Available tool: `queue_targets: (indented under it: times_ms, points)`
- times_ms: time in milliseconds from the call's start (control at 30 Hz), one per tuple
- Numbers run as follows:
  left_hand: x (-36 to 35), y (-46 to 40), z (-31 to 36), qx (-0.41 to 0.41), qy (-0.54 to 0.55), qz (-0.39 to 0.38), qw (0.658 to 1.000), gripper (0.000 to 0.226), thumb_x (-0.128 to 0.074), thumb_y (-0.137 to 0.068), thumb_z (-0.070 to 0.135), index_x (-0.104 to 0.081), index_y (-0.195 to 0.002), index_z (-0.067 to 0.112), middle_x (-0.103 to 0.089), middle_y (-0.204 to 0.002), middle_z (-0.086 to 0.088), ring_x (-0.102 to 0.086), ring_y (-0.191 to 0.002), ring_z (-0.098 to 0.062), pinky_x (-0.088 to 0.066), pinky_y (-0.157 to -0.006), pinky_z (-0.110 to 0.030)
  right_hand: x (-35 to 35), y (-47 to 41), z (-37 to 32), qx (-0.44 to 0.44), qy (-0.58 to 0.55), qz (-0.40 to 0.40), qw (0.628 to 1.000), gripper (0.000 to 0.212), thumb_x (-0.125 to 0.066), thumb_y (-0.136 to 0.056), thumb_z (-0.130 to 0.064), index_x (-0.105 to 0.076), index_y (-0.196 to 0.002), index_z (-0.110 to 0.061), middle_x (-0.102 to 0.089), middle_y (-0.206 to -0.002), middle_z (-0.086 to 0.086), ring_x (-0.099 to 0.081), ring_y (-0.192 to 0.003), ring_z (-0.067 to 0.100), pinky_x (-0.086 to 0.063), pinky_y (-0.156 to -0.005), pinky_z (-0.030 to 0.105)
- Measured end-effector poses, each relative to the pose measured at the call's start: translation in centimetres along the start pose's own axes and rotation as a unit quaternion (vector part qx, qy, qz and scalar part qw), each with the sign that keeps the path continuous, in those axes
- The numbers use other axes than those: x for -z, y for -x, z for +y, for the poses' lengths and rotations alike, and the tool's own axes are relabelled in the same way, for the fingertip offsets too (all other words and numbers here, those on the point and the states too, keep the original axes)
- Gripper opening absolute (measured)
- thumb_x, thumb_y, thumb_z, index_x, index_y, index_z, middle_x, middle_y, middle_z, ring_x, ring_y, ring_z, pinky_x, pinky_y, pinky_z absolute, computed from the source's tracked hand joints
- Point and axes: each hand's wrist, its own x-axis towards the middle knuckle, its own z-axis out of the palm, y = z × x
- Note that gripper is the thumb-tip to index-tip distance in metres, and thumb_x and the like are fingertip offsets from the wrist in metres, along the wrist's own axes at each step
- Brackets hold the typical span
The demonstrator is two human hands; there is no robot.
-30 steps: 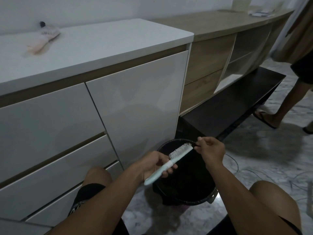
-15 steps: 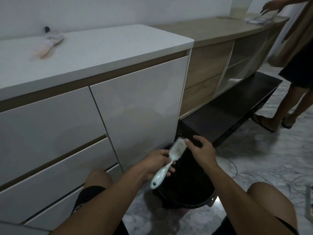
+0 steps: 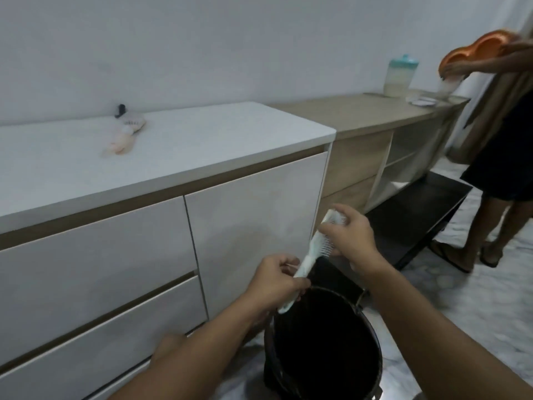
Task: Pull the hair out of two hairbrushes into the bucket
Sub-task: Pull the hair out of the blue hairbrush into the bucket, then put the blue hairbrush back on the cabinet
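A pale green and white hairbrush [image 3: 313,255] is held slanting upward above the black bucket [image 3: 326,347]. My left hand [image 3: 277,280] grips its handle. My right hand [image 3: 350,236] covers the bristle head, fingers closed over the bristles. The bucket stands on the floor below both hands, its inside dark. A second hairbrush [image 3: 127,134], peach-handled with a white head, lies on the white countertop [image 3: 202,140] at the far left, beside a small black object.
White drawers and a cabinet door [image 3: 253,220] stand directly in front. A wooden shelf unit [image 3: 375,157] and a low black bench [image 3: 415,220] lie to the right. Another person [image 3: 501,157] stands at the far right holding an orange plate. The floor is marble.
The brush has tilted more upright and risen. My right hand has moved from beside the bristles onto the brush head. The view has lifted, and the other person has picked up an orange plate.
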Motion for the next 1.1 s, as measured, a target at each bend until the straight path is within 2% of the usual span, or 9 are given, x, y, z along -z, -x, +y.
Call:
queue_targets:
  times_ms: [100,233,367,500,667,800,900,1000,1100]
  points:
    - [1.9,0.0,2.8,-0.085,-0.092,0.050,0.991,0.033,-0.079,-0.067,0.010,-0.068,-0.099,0.010,-0.067,-0.080,-0.007,-0.068,-0.069,-0.030,-0.058,-0.068,-0.041,-0.2,-1.7,-5.2,0.060,0.031,-0.003,0.998,0.058,-0.075,-0.072,-0.019,-0.061,-0.127,-0.032,-0.065,-0.115,0.004,-0.066,-0.095,0.022,-0.060,-0.083,0.049]
    - [4.3,-0.1,6.7,-0.153,-0.143,0.122,0.970,0.021,-0.077,-0.071,0.019,-0.069,-0.090,0.021,-0.070,-0.080,-0.001,-0.067,-0.065,-0.023,-0.060,-0.066,-0.044,-1.9,-2.8,-12.1,0.142,0.045,-0.017,0.989,0.064,-0.077,-0.077,-0.022,-0.054,-0.136,-0.028,-0.056,-0.128,0.010,-0.063,-0.101,0.026,-0.062,-0.066,0.040]
    - [6.9,0.0,10.8,-0.181,-0.140,0.168,0.959,0.021,-0.075,-0.076,0.018,-0.068,-0.096,0.016,-0.071,-0.081,-0.006,-0.070,-0.064,-0.027,-0.060,-0.066,-0.050,-5.1,-2.2,-17.9,0.252,0.147,0.011,0.956,0.083,-0.078,-0.071,-0.040,-0.042,-0.143,-0.022,-0.049,-0.143,0.007,-0.050,-0.128,0.027,-0.045,-0.103,0.042]
    - [10.3,0.2,14.1,-0.199,-0.174,0.211,0.941,0.017,-0.074,-0.078,0.021,-0.067,-0.093,0.017,-0.070,-0.082,-0.006,-0.070,-0.064,-0.025,-0.061,-0.065,-0.046,-8.7,-1.7,-21.8,0.290,0.173,-0.045,0.940,0.079,-0.074,-0.071,-0.031,-0.042,-0.143,-0.023,-0.047,-0.143,0.005,-0.058,-0.118,0.033,-0.052,-0.095,0.049]
    - [14.7,0.2,15.7,-0.220,-0.232,0.278,0.906,0.045,-0.072,-0.078,0.025,-0.061,-0.120,0.015,-0.068,-0.107,-0.001,-0.066,-0.087,-0.023,-0.056,-0.079,-0.037,-12.8,-1.8,-25.1,0.286,0.110,-0.050,0.950,0.069,-0.071,-0.068,-0.018,-0.056,-0.135,-0.020,-0.055,-0.129,0.002,-0.065,-0.098,0.028,-0.063,-0.062,0.041]
    - [17.5,0.0,15.8,-0.247,-0.263,0.311,0.879,0.048,-0.072,-0.078,0.019,-0.058,-0.124,0.017,-0.065,-0.112,0.000,-0.064,-0.091,-0.021,-0.051,-0.082,-0.030,-16.1,-2.7,-26.7,0.294,0.138,-0.036,0.945,0.053,-0.066,-0.068,-0.015,-0.065,-0.120,-0.009,-0.066,-0.119,0.011,-0.067,-0.094,0.031,-0.060,-0.079,0.043]
    - [18.6,-0.2,15.8,-0.276,-0.306,0.319,0.854,0.040,-0.069,-0.081,0.030,-0.063,-0.119,0.018,-0.066,-0.110,0.000,-0.062,-0.088,-0.019,-0.050,-0.081,-0.030,-18.7,-3.3,-27.6,0.259,0.128,-0.051,0.956,0.058,-0.067,-0.069,-0.012,-0.064,-0.127,-0.015,-0.065,-0.121,0.007,-0.068,-0.095,0.028,-0.062,-0.075,0.042]
    - [19.2,-0.8,15.6,-0.274,-0.367,0.304,0.835,0.042,-0.067,-0.082,0.042,-0.066,-0.119,0.021,-0.061,-0.111,0.004,-0.056,-0.090,-0.014,-0.048,-0.080,-0.026,-21.1,-4.0,-28.0,0.247,0.147,-0.056,0.956,0.047,-0.067,-0.068,-0.008,-0.069,-0.115,-0.012,-0.065,-0.096,0.006,-0.070,-0.086,0.031,-0.063,-0.070,0.043]
    - [20.2,-1.6,15.5,-0.239,-0.379,0.298,0.843,0.028,-0.067,-0.085,0.031,-0.070,-0.109,0.018,-0.062,-0.112,0.004,-0.056,-0.090,-0.012,-0.045,-0.081,-0.021,-23.1,-4.7,-28.1,0.246,0.182,-0.060,0.950,0.035,-0.066,-0.067,-0.005,-0.070,-0.102,-0.003,-0.055,-0.071,0.002,-0.071,-0.080,0.033,-0.062,-0.070,0.045]
